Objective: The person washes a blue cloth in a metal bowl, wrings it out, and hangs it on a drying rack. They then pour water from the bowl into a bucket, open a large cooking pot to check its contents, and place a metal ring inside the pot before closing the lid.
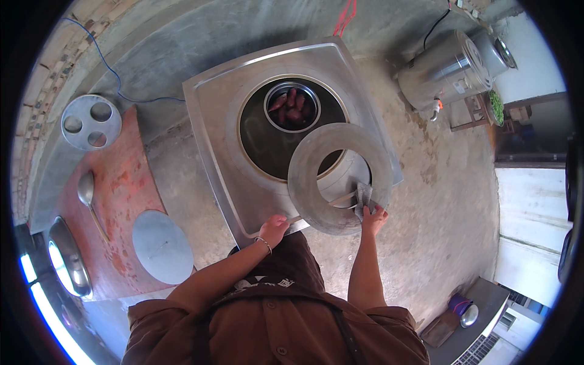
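Observation:
My right hand [375, 220] grips a folded grey cloth [363, 195] against the inner edge of a large flat metal ring [303, 182], which is held over the front right of a steel stove top [219, 137]. My left hand [275, 229] is closed around a pale stick-like handle [294, 220] that passes beneath the ring; its far part shows through the hole, and its end is unclear. Behind the ring, a big round wok [260, 146] sunk in the stove holds dark liquid. A round steel pot [267, 119] with reddish-brown chunks, possibly sweet potatoes, sits at its back.
At left, a reddish board [125, 182] bears a ladle [86, 188], a round metal lid [163, 246], a steel basin [75, 255] and a disc with three holes [82, 107]. A steel tank with a tap [445, 70] stands back right. A dark counter [486, 303] is at lower right.

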`<state>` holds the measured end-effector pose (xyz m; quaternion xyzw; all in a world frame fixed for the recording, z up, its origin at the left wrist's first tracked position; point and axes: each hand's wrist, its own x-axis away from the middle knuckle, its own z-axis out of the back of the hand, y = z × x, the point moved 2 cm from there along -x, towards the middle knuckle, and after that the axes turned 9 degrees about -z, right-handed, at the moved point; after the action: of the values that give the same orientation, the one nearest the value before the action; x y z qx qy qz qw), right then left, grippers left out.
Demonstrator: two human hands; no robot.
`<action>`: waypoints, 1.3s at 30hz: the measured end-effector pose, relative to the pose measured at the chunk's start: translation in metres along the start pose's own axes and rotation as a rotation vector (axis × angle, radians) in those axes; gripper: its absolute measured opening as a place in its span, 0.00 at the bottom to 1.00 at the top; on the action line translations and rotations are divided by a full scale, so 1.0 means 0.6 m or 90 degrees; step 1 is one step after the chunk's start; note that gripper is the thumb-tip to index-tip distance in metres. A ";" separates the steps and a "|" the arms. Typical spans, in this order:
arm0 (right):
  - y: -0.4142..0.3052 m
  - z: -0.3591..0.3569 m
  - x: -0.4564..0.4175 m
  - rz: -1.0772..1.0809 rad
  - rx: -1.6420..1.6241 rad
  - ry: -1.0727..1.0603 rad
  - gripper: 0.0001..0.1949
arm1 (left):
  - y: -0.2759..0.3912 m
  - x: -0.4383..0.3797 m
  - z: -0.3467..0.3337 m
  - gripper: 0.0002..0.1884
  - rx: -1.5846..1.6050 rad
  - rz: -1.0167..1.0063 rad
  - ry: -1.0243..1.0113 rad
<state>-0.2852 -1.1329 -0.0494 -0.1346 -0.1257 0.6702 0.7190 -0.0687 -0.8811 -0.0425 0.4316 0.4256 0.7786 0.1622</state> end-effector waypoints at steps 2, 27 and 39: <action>-0.004 0.001 -0.001 -0.087 0.028 0.005 0.25 | 0.000 -0.003 0.001 0.13 0.000 -0.002 -0.011; -0.219 -0.108 0.004 -0.121 0.048 -0.171 0.15 | 0.025 0.014 0.114 0.12 -0.050 -0.065 0.142; -0.321 -0.138 -0.002 -0.149 -0.012 -0.169 0.13 | -0.021 0.010 0.137 0.11 -0.060 -0.062 0.209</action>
<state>-0.0760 -1.1487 -0.0569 -0.0359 -0.2410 0.5926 0.7677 -0.0070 -0.8269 -0.0273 0.2697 0.4298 0.8489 0.1479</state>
